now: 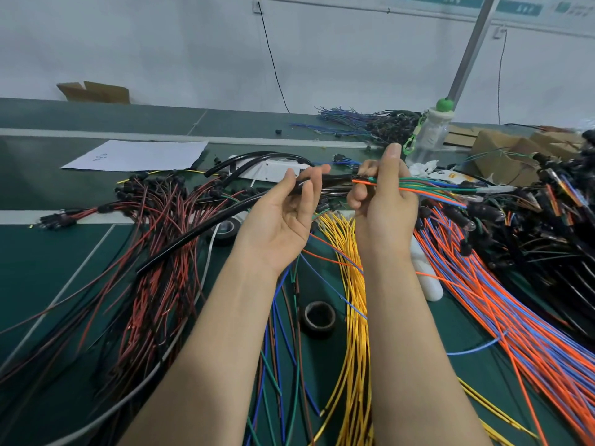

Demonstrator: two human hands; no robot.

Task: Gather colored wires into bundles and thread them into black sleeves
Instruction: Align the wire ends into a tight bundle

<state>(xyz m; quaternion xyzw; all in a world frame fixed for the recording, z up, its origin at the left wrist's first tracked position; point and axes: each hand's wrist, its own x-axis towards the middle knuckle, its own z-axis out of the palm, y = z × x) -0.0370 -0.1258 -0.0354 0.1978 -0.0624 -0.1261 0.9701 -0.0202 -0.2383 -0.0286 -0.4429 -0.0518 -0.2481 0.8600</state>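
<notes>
Both arms reach up over the green table (48, 268). The left hand (283, 214), palm up, pinches the black sleeve (199, 232) near its end. The right hand (383, 201), thumb pointing up, grips the colored wires (431, 185). The wire tips meet the sleeve's mouth, maybe just inside.

Black sleeve (199, 231): long glossy tube. It slants up off the mat into my left hand (283, 217), pinched near its open end, mouth facing right.

Wire bundle (431, 185): orange, green, blue and red strands, gripped in my right hand (383, 201), running level. Tips are at the sleeve mouth; can't tell if they're inside.
</notes>
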